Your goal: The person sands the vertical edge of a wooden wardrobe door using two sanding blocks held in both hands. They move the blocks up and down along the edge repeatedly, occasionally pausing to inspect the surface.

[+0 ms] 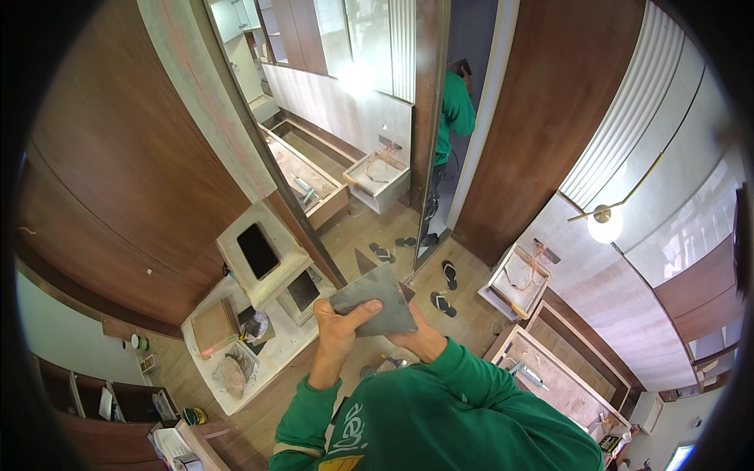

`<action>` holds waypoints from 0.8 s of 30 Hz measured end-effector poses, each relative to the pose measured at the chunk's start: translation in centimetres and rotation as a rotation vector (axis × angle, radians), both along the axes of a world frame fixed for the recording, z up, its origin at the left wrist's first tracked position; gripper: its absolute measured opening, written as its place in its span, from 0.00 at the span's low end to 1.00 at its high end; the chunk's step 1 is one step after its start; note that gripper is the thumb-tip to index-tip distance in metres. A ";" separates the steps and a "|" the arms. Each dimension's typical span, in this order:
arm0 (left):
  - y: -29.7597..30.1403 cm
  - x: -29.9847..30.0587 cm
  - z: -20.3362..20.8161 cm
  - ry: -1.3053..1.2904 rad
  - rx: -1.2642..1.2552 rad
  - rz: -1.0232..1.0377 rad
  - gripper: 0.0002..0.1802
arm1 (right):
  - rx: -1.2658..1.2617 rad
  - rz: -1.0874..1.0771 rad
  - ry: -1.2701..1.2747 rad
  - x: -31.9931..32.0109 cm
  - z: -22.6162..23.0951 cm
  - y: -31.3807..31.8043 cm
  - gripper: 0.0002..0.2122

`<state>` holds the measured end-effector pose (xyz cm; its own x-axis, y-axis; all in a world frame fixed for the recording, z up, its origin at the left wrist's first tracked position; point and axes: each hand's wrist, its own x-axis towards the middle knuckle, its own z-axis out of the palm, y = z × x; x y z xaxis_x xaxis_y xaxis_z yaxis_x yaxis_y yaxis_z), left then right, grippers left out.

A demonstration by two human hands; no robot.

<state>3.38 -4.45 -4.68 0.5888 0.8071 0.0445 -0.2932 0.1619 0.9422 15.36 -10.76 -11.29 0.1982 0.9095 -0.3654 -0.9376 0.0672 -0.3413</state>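
A dark grey, roughly square sheet (389,294), which looks like sandpaper, is held up in front of my chest. My left hand (338,330) grips its lower left side, the thumb pressed flat across the face and the other fingers mostly behind. At the lower right edge, my right hand (422,336) holds it too, its fingers largely hidden behind the sheet. Pointed brownish pieces stick out past the sheet's upper edge; I cannot tell whether they belong to it.
Left, a white board (275,357) carries box-like drawers (292,263), a plastic bag and small items. Black flip-flops (449,274) lie on the wooden floor. A tall mirror (338,118) reflects the room. Rightward are a bed frame (550,385), a wall drawer (514,282) and a lamp (604,228). Another person (455,114) in green stands by the doorway.
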 end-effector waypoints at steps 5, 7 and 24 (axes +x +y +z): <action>-2.0 -0.3 0.9 0.239 0.154 -0.139 0.11 | -0.008 0.312 -0.420 2.2 0.4 0.7 0.21; -3.0 -0.6 0.4 0.101 0.089 -0.152 0.12 | 0.121 0.257 -0.190 2.6 0.7 0.3 0.21; 0.0 0.6 2.2 -0.075 -0.380 0.160 0.17 | 0.156 0.101 -0.283 1.0 -1.7 0.8 0.13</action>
<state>4.02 -4.40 -2.48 0.4611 0.8554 -0.2357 -0.4084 0.4404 0.7995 16.36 -10.00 -13.03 0.1778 0.9704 -0.1633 -0.8118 0.0508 -0.5818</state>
